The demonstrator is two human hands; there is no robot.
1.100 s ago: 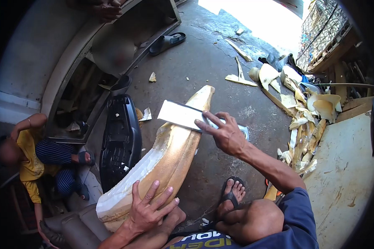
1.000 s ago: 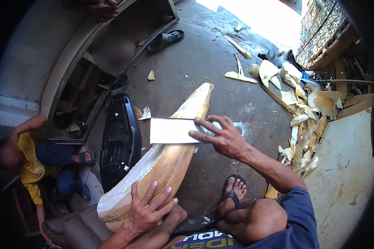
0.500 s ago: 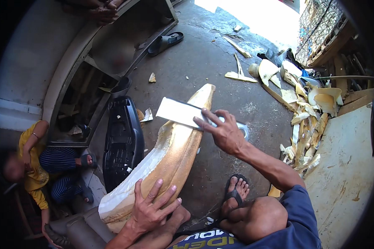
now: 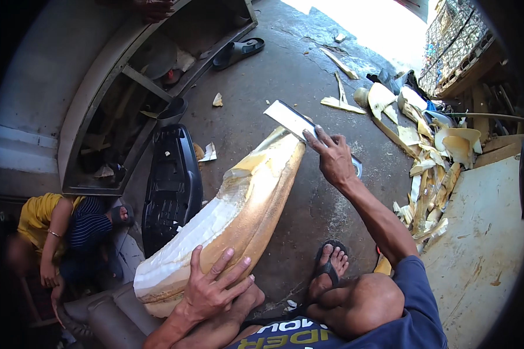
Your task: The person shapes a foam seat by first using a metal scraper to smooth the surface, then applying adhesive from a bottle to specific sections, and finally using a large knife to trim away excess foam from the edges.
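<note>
A long block of seat foam [image 4: 256, 203], yellowish-tan on its outer side and cut white along its left, slants away from my lap. My left hand [image 4: 215, 288] lies spread on its near end, steadying contact with the tan side. At the far end, my right hand [image 4: 336, 158] is closed round a flat, wide metal blade [image 4: 289, 120] that lies across the foam's tip. A ring-like hole at the blade's other end shows beyond my wrist. Left of the foam, a black plastic motorcycle seat base [image 4: 172, 186] rests on the floor.
Foam offcuts [image 4: 431, 174] are heaped at the right beside a pale board [image 4: 477, 227]. A metal-framed cabinet [image 4: 140, 87] stands at the left, with dark sandals [image 4: 239, 52] near it. A person in a yellow top [image 4: 41, 218] sits at the lower left.
My right hand has slid the blade forward and to the right, from across the foam's upper part to its far tip. My left hand stays nearly in place. The seated person has shifted.
</note>
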